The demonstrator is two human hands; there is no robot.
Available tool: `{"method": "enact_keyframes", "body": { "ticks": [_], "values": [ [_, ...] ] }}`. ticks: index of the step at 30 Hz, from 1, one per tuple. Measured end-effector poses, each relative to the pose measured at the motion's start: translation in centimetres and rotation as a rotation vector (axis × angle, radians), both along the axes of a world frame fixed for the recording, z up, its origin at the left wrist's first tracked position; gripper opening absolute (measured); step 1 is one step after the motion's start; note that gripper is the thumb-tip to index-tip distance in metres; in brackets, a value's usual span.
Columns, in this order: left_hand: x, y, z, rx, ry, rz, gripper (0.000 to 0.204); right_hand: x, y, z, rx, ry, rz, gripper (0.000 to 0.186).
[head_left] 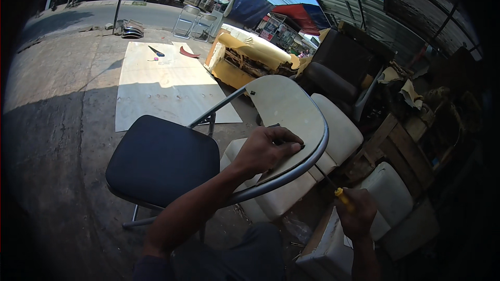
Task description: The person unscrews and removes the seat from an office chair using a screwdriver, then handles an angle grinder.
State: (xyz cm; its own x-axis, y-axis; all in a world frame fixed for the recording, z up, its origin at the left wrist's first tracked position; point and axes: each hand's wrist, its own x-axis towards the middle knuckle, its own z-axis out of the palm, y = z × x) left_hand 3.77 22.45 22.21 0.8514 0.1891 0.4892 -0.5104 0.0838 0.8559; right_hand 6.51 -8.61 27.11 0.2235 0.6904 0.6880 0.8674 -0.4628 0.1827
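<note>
A folding chair with a black padded seat (162, 148) and a grey tubular metal frame (302, 170) stands before me. Its bare, cream-coloured back panel (284, 101) faces up inside the curved tube. My left hand (266, 150) rests over this panel, thumb and fingers pinched on a small black piece (301, 146) near the panel's edge. Most of that piece is hidden by the fingertips. To the right of the tube, my right hand (357, 212) grips a screwdriver (342, 198) by its yellow handle, the thin shaft pointing up and left toward the frame.
A pale board (156, 86) lies on the ground ahead, bearing a dark pointed tool (155, 51) and a curved red strip (188, 52). White cushioned pieces (338, 127) crowd beneath and right of the chair. Beyond stand a torn yellow sofa (245, 54) and a dark armchair (338, 60).
</note>
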Motion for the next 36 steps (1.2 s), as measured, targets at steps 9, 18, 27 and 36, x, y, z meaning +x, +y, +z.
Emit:
{"method": "enact_keyframes", "body": {
  "ticks": [9,18,27,36],
  "values": [
    [1.0,0.4,-0.5,0.114,-0.093,0.057,0.018,-0.8,-0.8,0.7,0.224,1.0,0.0,0.033],
    [1.2,0.5,-0.8,0.104,-0.149,0.035,0.018,-0.9,-0.7,1.2,0.365,1.546,0.109,0.031],
    [0.9,0.3,-0.5,0.1,-0.123,0.053,0.018,0.9,-2.0,0.9,0.259,1.328,0.061,0.038],
    [0.3,-0.2,-0.4,0.085,-0.141,0.08,0.017,0.1,-0.9,-0.4,0.281,1.062,-0.078,0.031]
  ]
}}
